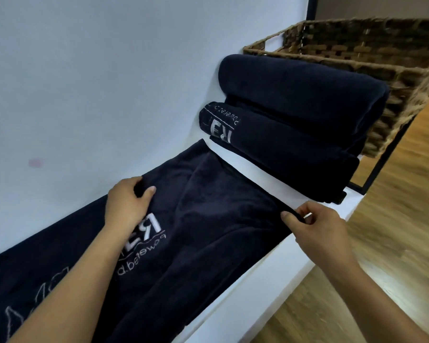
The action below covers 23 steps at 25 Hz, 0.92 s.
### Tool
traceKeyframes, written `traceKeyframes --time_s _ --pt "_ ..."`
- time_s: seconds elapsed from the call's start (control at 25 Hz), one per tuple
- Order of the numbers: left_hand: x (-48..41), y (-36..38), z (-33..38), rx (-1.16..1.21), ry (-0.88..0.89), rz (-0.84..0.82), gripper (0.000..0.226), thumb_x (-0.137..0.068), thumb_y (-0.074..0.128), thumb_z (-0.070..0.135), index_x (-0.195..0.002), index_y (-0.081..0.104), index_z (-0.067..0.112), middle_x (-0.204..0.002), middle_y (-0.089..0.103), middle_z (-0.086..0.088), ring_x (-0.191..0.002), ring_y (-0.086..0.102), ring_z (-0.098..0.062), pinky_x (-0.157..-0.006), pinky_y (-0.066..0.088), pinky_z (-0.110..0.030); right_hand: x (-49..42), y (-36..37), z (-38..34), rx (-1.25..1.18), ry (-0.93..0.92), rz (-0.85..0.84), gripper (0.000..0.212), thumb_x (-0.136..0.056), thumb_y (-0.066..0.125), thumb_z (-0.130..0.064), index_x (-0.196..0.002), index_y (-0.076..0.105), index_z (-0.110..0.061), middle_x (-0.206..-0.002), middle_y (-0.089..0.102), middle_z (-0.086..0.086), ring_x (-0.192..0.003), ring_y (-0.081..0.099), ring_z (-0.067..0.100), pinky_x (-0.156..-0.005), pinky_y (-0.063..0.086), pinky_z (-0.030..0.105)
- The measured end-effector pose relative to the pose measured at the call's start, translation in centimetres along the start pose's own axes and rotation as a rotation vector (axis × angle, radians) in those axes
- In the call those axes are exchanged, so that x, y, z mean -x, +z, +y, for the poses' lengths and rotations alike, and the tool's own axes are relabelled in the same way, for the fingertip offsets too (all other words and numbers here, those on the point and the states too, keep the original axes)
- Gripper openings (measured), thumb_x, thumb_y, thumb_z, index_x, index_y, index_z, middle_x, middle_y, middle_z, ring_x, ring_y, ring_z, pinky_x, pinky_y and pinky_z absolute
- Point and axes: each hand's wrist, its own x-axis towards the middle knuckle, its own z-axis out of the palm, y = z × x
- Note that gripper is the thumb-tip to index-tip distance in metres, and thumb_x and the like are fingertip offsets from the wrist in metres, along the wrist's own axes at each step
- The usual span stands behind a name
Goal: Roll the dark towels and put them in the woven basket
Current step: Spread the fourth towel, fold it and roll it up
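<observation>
A dark navy towel (208,201) with white lettering lies spread along the white table. My left hand (129,201) pinches its far-left edge between thumb and fingers. My right hand (315,224) pinches the towel's far-right corner near the table's front edge. Beyond it, two folded dark towels (300,120) lie stacked on the table, the lower one showing white lettering. The woven basket (372,53) stands behind the stack at the table's far end, and its inside looks bare.
The white table (60,95) extends to the left and far side; a faint pink mark (36,162) shows on it. The table edge runs diagonally on the right, with wooden floor (394,219) below. A black metal frame (379,167) stands under the basket end.
</observation>
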Motion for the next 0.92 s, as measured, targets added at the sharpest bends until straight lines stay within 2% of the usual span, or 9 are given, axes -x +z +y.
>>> traceKeyframes --time_s 0.08,0.2,0.28,0.44,0.56,0.64,0.72,0.8,0.92 --pt "-0.8 0.7 -0.6 0.051 0.003 0.086 0.032 -0.085 0.071 0.034 -0.109 0.071 0.013 -0.110 0.068 -0.007 -0.108 0.060 -0.028 -0.094 0.045 -0.037 -0.2 -0.2 0.0 -0.005 -0.033 -0.020 0.020 -0.085 0.071 -0.039 -0.082 0.059 -0.024 -0.053 0.055 0.000 -0.051 0.055 0.020 -0.045 0.038 0.027" --pt "-2.5 0.6 -0.6 0.013 0.035 0.128 0.013 -0.084 0.074 0.029 -0.085 0.072 0.016 -0.088 0.066 -0.001 -0.090 0.062 -0.026 -0.078 0.046 -0.032 -0.4 -0.4 0.0 0.020 -0.102 -0.048 0.009 -0.088 0.071 -0.029 -0.091 0.063 -0.029 -0.049 0.044 -0.005 -0.042 0.040 0.007 -0.042 0.030 0.019" --pt "-3.2 0.5 -1.0 -0.078 0.074 0.207 0.014 -0.086 0.070 0.027 -0.083 0.071 0.013 -0.085 0.062 -0.003 -0.089 0.058 -0.028 -0.074 0.044 -0.034 -0.4 -0.4 -0.4 0.054 -0.127 -0.064 0.008 -0.088 0.070 -0.024 -0.089 0.064 -0.030 -0.047 0.044 -0.004 -0.041 0.042 0.007 -0.039 0.029 0.016" --pt "-4.0 0.8 -1.7 -0.245 0.215 0.275 0.013 -0.088 0.066 0.018 -0.090 0.069 0.005 -0.092 0.063 -0.012 -0.092 0.054 -0.035 -0.076 0.044 -0.042 -1.0 -0.4 -0.5 0.068 -0.071 -0.075 0.009 -0.087 0.072 -0.024 -0.083 0.065 -0.028 -0.050 0.047 0.001 -0.060 0.059 0.035 -0.046 0.036 0.026" --pt "-3.0 1.3 -1.1 -0.249 0.416 0.155 0.020 -0.088 0.064 0.013 -0.106 0.066 0.005 -0.105 0.064 -0.013 -0.099 0.057 -0.037 -0.083 0.044 -0.044 -1.2 -0.2 -0.4 -0.012 -0.050 -0.017 0.011 -0.086 0.073 -0.022 -0.084 0.064 -0.028 -0.049 0.046 0.002 -0.055 0.054 0.028 -0.052 0.046 0.035" --pt "-2.0 1.5 -0.9 -0.092 0.412 -0.049 0.035 -0.096 0.054 0.032 -0.126 0.060 0.014 -0.130 0.060 -0.005 -0.122 0.052 -0.027 -0.101 0.040 -0.038 -1.4 -0.1 -0.3 -0.076 -0.032 0.045 0.013 -0.088 0.070 -0.016 -0.087 0.065 -0.027 -0.052 0.051 0.005 -0.051 0.060 0.022 -0.051 0.051 0.032" --pt "-1.4 1.6 -1.6 -0.058 0.436 -0.252 0.059 -0.096 0.035 0.055 -0.146 0.042 0.023 -0.154 0.036 0.002 -0.144 0.029 -0.016 -0.117 0.019 -0.030 -1.0 -0.1 0.1 -0.181 -0.004 0.135 0.018 -0.088 0.067 -0.008 -0.091 0.065 -0.025 -0.060 0.057 0.013 -0.053 0.065 0.024 -0.046 0.046 0.019" --pt "-1.0 1.5 -2.2 -0.144 0.507 -0.360 0.078 -0.087 0.014 0.070 -0.153 0.022 0.030 -0.162 0.013 0.003 -0.150 0.006 -0.011 -0.120 0.001 -0.028 -0.3 0.0 0.8 -0.323 0.045 0.194 0.022 -0.087 0.067 -0.005 -0.092 0.066 -0.026 -0.069 0.060 0.023 -0.058 0.066 0.030 -0.049 0.045 0.019" --pt "-0.9 1.0 -2.2 -0.315 0.538 -0.437 0.085 -0.077 0.000 0.084 -0.152 0.005 0.045 -0.163 -0.004 0.004 -0.150 -0.007 -0.016 -0.121 -0.004 -0.037 -0.1 0.0 0.9 -0.314 0.060 0.236 0.017 -0.087 0.071 -0.014 -0.095 0.064 -0.028 -0.069 0.059 0.013 -0.061 0.065 0.032 -0.050 0.042 0.021"
